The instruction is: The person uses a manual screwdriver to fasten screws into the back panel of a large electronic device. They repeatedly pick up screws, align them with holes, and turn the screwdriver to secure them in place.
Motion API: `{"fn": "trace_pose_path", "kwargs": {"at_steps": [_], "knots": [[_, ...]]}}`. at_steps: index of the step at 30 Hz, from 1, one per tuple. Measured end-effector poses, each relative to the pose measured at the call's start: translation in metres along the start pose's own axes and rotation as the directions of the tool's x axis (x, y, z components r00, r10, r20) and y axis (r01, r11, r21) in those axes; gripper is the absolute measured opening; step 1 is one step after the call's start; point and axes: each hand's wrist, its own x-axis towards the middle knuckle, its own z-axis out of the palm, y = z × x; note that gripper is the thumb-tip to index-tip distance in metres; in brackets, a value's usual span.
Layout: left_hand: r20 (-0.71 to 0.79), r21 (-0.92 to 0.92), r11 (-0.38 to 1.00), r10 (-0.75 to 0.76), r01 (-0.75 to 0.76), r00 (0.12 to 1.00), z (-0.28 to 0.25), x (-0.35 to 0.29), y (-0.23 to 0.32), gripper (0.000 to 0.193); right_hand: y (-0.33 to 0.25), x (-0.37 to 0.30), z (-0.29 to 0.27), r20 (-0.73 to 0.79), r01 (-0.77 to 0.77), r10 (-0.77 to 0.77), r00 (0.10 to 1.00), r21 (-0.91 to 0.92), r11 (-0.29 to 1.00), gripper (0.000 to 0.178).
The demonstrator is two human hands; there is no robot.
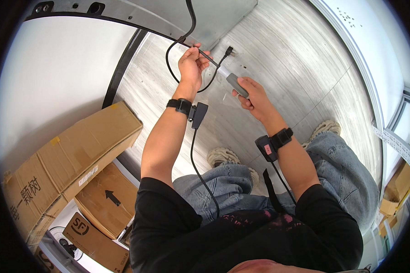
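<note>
My right hand (254,99) is wrapped round the grey handle of a screwdriver-like tool (236,85), which has a pale section and a long dark shaft. Up and to the left, my left hand (193,66) closes its fingers round the far part of that shaft, right by the lower edge of a grey metal panel (168,22). The shaft's tip is hidden there. A black power cord (167,59) comes down over the panel and loops behind my left hand. Its plug (229,51) hangs just beyond the shaft.
Cardboard boxes (77,145) are stacked at the lower left beside a white panel (68,59). Under my hands lies a pale wood-look floor (278,54). A white wall edge (360,50) curves along the right, with another carton (398,189) below. Cabled black wrist devices (198,114) sit on both wrists.
</note>
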Motion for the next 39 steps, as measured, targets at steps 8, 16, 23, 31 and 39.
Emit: {"fn": "trace_pose_path", "kwargs": {"at_steps": [8, 16, 23, 31, 39], "knots": [[-0.007, -0.023, 1.0, -0.001, 0.001, 1.0, -0.003, 0.001, 0.0, 0.025, 0.0, 0.001, 0.003, 0.038, -0.014, 0.013, 0.999, 0.048, 0.999, 0.025], [-0.07, -0.003, 0.999, -0.033, 0.032, 0.997, 0.001, 0.0, -0.001, 0.019, 0.02, 0.015, 0.003, -0.076, 0.107, -0.12, 0.99, -0.159, 0.981, 0.037], [-0.112, 0.041, 0.999, -0.029, 0.034, 0.993, 0.004, -0.002, 0.004, 0.02, 0.006, 0.021, -0.001, 0.014, -0.042, 0.046, 0.999, -0.195, 0.98, 0.043], [-0.143, 0.027, 0.999, -0.026, 0.03, 0.989, 0.012, -0.003, 0.003, 0.019, 0.014, 0.028, -0.006, 0.034, 0.243, -0.257, 0.966, -0.456, 0.856, 0.042], [-0.158, -0.067, 0.996, -0.071, 0.061, 0.985, 0.011, 0.001, 0.006, 0.018, -0.011, 0.015, -0.007, 0.11, -0.162, 0.176, 0.978, -0.123, 0.979, 0.047]]}}
